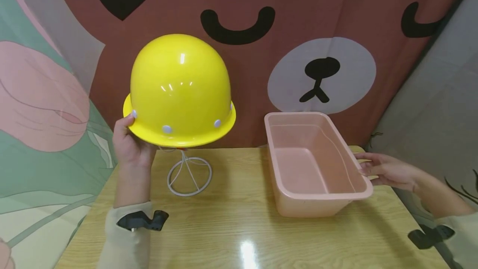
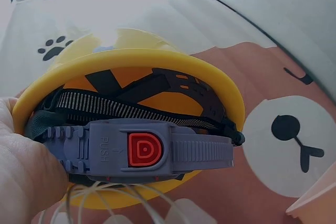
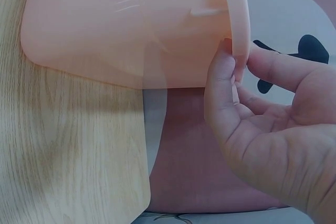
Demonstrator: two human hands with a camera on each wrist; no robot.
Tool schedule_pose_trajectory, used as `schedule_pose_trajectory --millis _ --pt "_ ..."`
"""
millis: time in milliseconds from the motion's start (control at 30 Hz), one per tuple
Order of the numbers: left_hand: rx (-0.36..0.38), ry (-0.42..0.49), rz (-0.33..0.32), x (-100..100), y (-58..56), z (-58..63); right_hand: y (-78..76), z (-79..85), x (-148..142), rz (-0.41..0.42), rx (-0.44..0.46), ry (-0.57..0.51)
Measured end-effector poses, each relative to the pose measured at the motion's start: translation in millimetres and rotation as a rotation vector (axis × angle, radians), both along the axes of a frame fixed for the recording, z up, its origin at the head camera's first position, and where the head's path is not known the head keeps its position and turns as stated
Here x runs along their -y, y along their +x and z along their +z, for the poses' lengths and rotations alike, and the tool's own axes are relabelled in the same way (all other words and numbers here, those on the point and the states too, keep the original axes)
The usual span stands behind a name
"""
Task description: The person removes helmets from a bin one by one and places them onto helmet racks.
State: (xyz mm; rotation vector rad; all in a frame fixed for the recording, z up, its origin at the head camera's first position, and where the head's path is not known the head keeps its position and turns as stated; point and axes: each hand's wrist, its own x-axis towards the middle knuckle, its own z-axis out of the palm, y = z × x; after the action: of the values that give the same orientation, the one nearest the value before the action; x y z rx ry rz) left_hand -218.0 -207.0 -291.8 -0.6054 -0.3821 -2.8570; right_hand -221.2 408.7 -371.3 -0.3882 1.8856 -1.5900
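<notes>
In the head view, a smooth, glossy yellow helmet [image 1: 181,90] with a domed shell sits above a white wire stand [image 1: 183,159] with a ring base, at the left of the table [image 1: 209,227]; whether the stand bears its weight cannot be told. The left hand [image 1: 130,144] grips the brim's left edge, its fingers bent round it, partly hidden. Only the left wrist view shows the helmet's underside: a ribbed grey plastic headband [image 2: 202,155] with a red button [image 2: 145,149], and a woven strap [image 2: 131,109] across the opening. At the table's right is a pink plastic tub [image 1: 325,196], rectangular with rounded corners and a rolled rim. The right hand [image 1: 392,171] holds its right side; the right wrist view reveals what the head view half hides, thumb and finger nearly closed, pinching the rim between them. The table has a pale wood grain.
</notes>
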Motion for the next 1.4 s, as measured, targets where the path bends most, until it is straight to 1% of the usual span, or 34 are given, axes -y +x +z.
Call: schedule_pose_trajectory --millis 333,467,633,767,933,1133,1300,1400 --pt "-0.077 0.074 -0.039 21.0 4.3 -3.4 0.9 0.8 1.0 -0.008 -0.002 0.000" --pt "-0.070 0.106 -0.037 28.7 5.5 -7.1 1.0 0.4 0.9 -0.011 0.000 -0.006" --pt "-0.050 0.120 -0.026 35.7 2.9 -13.2 0.8 0.3 -0.1 -0.004 0.000 -0.016" --pt "-0.039 0.144 -0.034 41.2 -0.7 -20.8 0.4 0.5 -0.6 -0.001 0.004 -0.026" --pt "-0.034 0.182 -0.060 47.4 -6.6 -32.6 1.2 -0.5 -0.5 -0.006 0.006 -0.019" --pt "-0.046 0.183 -0.080 50.1 -13.8 -45.8 1.6 -1.9 -1.1 -0.017 0.006 -0.007" --pt "-0.032 0.172 -0.086 48.7 -17.9 -54.6 1.0 -2.3 -1.4 -0.008 0.008 -0.015" --pt "-0.014 0.186 -0.090 48.3 -19.1 -60.0 0.9 -2.5 -1.1 -0.008 0.006 -0.013"
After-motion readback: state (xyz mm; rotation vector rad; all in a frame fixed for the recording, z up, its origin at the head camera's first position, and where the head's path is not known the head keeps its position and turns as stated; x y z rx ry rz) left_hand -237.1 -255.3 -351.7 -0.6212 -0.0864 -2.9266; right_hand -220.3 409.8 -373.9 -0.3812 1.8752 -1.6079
